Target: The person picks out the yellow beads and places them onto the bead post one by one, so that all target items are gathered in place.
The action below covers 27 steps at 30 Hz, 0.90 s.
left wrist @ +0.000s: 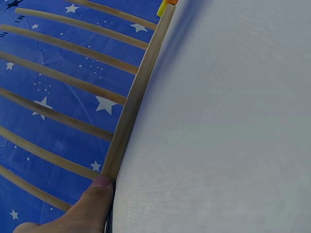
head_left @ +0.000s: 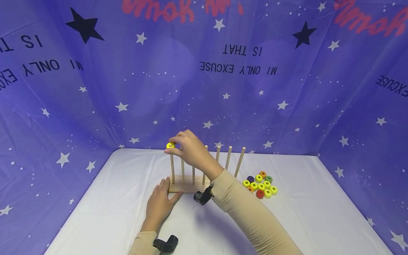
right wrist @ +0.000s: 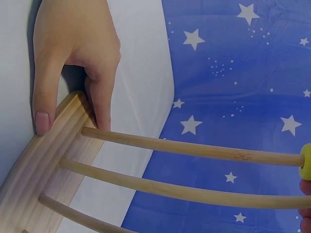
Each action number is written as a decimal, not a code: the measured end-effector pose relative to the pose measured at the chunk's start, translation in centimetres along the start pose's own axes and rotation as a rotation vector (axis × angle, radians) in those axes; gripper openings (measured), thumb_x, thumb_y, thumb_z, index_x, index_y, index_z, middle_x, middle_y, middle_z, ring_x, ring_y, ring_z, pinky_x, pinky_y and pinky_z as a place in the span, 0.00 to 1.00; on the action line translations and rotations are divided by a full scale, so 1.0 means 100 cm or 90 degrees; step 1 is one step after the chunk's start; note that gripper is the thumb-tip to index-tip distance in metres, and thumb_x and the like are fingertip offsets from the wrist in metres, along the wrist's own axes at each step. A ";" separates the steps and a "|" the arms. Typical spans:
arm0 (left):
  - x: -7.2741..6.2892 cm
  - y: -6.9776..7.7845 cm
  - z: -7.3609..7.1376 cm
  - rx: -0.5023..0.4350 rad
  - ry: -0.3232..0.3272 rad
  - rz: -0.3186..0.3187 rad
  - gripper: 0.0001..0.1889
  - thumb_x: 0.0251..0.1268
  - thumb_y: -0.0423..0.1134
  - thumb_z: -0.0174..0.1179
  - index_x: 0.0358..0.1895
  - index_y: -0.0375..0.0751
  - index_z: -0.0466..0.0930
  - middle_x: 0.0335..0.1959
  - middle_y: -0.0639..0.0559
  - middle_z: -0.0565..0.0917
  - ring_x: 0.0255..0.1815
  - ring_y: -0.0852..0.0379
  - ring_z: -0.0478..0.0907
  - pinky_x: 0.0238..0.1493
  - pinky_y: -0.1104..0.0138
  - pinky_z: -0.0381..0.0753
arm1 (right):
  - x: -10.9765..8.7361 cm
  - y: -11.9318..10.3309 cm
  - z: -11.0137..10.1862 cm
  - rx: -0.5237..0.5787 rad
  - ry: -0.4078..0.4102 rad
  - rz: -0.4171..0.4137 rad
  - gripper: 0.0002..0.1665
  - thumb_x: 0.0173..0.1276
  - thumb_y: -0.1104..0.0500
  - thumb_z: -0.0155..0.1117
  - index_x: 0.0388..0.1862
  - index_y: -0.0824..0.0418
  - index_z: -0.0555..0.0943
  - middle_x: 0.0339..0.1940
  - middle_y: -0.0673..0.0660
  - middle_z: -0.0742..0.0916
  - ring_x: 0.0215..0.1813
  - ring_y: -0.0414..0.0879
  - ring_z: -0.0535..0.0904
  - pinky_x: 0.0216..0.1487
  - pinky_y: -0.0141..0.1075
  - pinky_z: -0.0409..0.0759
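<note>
A wooden peg rack point(head_left: 186, 187) with a row of upright dowels stands on the white table. My right hand point(head_left: 194, 150) pinches a yellow bead point(head_left: 170, 145) between thumb and fingers at the top of the leftmost dowel point(head_left: 173, 168). The right wrist view shows that yellow bead point(right wrist: 306, 162) right at the dowel's tip, cut by the frame edge. My left hand point(head_left: 159, 202) holds the left end of the rack's base point(right wrist: 63, 141), thumb along the near side and fingers at the far side. The thumb point(left wrist: 95, 199) also shows in the left wrist view.
To the right of the rack lies a loose cluster of beads: several yellow point(head_left: 261, 186), a red point(head_left: 260, 194), a green point(head_left: 268, 179), a dark purple point(head_left: 250, 179) and orange ones point(head_left: 262, 174). A purple star-patterned cloth point(head_left: 204, 99) encloses the table's back and sides.
</note>
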<state>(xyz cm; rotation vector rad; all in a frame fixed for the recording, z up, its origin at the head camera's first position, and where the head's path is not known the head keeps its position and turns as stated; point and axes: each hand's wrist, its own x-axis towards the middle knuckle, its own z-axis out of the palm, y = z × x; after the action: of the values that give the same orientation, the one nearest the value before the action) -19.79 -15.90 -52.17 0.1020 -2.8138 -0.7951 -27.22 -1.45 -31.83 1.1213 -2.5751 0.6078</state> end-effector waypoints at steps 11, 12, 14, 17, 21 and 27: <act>0.000 0.000 0.002 0.011 0.003 -0.013 0.48 0.61 0.64 0.63 0.76 0.37 0.60 0.74 0.33 0.66 0.71 0.27 0.65 0.67 0.35 0.68 | 0.000 0.001 0.002 0.001 0.008 -0.002 0.28 0.67 0.40 0.64 0.55 0.58 0.85 0.46 0.49 0.88 0.50 0.44 0.77 0.54 0.36 0.79; 0.000 0.000 0.002 0.012 0.003 -0.013 0.48 0.61 0.64 0.63 0.76 0.37 0.60 0.74 0.33 0.66 0.71 0.27 0.65 0.67 0.35 0.68 | 0.000 0.002 0.002 0.002 0.008 -0.002 0.28 0.67 0.40 0.64 0.55 0.58 0.85 0.46 0.49 0.88 0.50 0.44 0.77 0.54 0.36 0.79; 0.000 0.000 0.003 0.012 0.002 -0.014 0.48 0.61 0.65 0.63 0.76 0.37 0.60 0.74 0.33 0.66 0.71 0.27 0.65 0.67 0.35 0.68 | 0.000 0.002 0.002 0.002 0.008 -0.002 0.28 0.67 0.40 0.64 0.55 0.58 0.85 0.46 0.49 0.88 0.50 0.44 0.77 0.53 0.35 0.79; 0.000 -0.001 0.004 0.013 0.003 -0.015 0.48 0.60 0.65 0.62 0.76 0.37 0.59 0.74 0.33 0.66 0.71 0.28 0.65 0.67 0.35 0.68 | 0.000 0.001 0.002 0.001 0.005 0.001 0.28 0.67 0.40 0.64 0.55 0.58 0.85 0.46 0.49 0.88 0.50 0.43 0.77 0.53 0.35 0.79; 0.001 -0.001 0.004 0.012 0.004 -0.015 0.48 0.60 0.65 0.63 0.76 0.38 0.60 0.74 0.34 0.66 0.71 0.28 0.65 0.67 0.36 0.68 | -0.001 0.001 0.001 -0.001 0.002 0.003 0.27 0.68 0.40 0.64 0.55 0.57 0.85 0.47 0.49 0.88 0.51 0.43 0.77 0.54 0.35 0.79; 0.001 -0.001 0.004 0.012 0.002 -0.012 0.48 0.60 0.65 0.63 0.76 0.38 0.60 0.74 0.34 0.66 0.71 0.28 0.66 0.66 0.36 0.69 | -0.002 0.000 0.000 0.004 0.003 -0.001 0.26 0.68 0.41 0.63 0.54 0.57 0.86 0.47 0.49 0.88 0.52 0.44 0.78 0.56 0.35 0.79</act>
<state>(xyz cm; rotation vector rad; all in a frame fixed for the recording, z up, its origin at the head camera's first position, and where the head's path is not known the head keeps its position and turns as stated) -19.94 -15.83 -52.54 0.1327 -2.8210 -0.7720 -27.11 -1.35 -31.92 1.1235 -2.5698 0.6175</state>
